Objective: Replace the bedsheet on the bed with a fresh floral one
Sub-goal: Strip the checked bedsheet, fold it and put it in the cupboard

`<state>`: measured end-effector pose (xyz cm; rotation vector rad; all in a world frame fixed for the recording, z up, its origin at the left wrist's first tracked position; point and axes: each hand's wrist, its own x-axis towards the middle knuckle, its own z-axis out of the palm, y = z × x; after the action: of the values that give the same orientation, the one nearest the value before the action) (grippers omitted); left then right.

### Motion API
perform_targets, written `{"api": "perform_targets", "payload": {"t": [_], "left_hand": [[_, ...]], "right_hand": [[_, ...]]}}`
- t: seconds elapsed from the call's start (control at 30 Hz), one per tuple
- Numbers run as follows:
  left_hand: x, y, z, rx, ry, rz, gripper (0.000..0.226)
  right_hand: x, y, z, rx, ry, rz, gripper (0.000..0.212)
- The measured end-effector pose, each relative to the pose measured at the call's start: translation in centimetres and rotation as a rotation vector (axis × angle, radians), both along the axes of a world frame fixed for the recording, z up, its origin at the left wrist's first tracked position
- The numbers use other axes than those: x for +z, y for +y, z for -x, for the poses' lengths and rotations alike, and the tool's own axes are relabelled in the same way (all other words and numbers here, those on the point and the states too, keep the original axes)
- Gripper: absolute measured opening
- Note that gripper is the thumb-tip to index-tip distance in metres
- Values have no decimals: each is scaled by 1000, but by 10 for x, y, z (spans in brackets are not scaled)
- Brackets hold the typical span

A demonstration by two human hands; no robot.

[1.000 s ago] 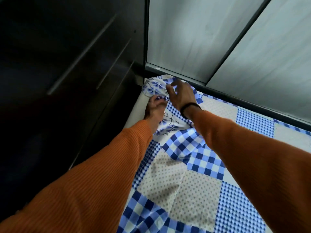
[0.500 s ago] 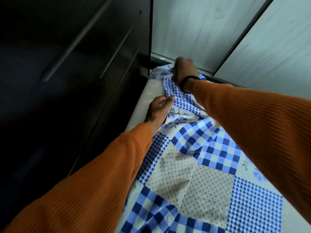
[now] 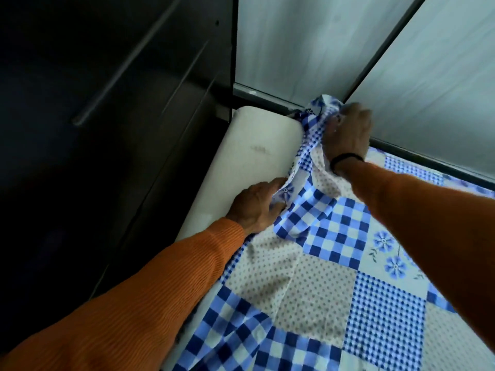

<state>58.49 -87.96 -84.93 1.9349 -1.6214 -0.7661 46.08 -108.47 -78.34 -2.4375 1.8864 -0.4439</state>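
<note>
— Peeling it back how?
— My left hand (image 3: 257, 203) pinched the blue-and-white patchwork cotton bedsheet's (image 3: 334, 263) edge beside the bare white foam mattress (image 3: 257, 153); farther off, my right hand (image 3: 345, 132) clenched its bunched corner. I'd judged pulling both evenly best.

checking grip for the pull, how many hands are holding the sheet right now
2. The left hand grips the sheet edge beside the bare mattress corner; the right hand holds a bunched corner near the wall panels.
</note>
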Motion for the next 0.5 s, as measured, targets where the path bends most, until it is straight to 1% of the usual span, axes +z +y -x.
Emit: {"api": "perform_targets", "payload": {"t": [0.03, 0.07, 0.1, 0.13, 0.17, 0.23, 0.3, 0.37, 0.43, 0.47, 0.5], "left_hand": [[-1, 4, 2, -9, -49, -3, 55], [-1, 9, 5, -9, -88, 1, 55], [0, 15, 7, -8, -102, 5, 55], [1, 22, 9, -3, -97, 8, 56], [1, 30, 10, 5, -79, 0, 57], [4, 50, 10, 48, -30, -35, 57], [8, 82, 8, 123, 11, -78, 51], [14, 124, 6, 175, 25, -142, 43], [19, 175, 10, 207, 11, -220, 39], [22, 201, 15, 225, -17, -251, 39], [25, 226, 21, 245, -39, -274, 40]], "right_hand": [[-4, 17, -1, 196, 77, 54, 44], [-8, 35, -1, 460, 238, 82, 55], [-13, 51, -2, 707, 377, 13, 66], [-16, 62, 3, 848, 507, -70, 70], [-16, 67, 9, 877, 583, -127, 65], [-5, 60, 25, 725, 605, -149, 48], [3, 52, 44, 616, 650, -86, 40], [13, 50, 58, 557, 700, -68, 39], [20, 59, 61, 491, 718, -164, 38], [22, 72, 58, 498, 742, -188, 40], [20, 86, 55, 572, 767, -165, 45]]}}
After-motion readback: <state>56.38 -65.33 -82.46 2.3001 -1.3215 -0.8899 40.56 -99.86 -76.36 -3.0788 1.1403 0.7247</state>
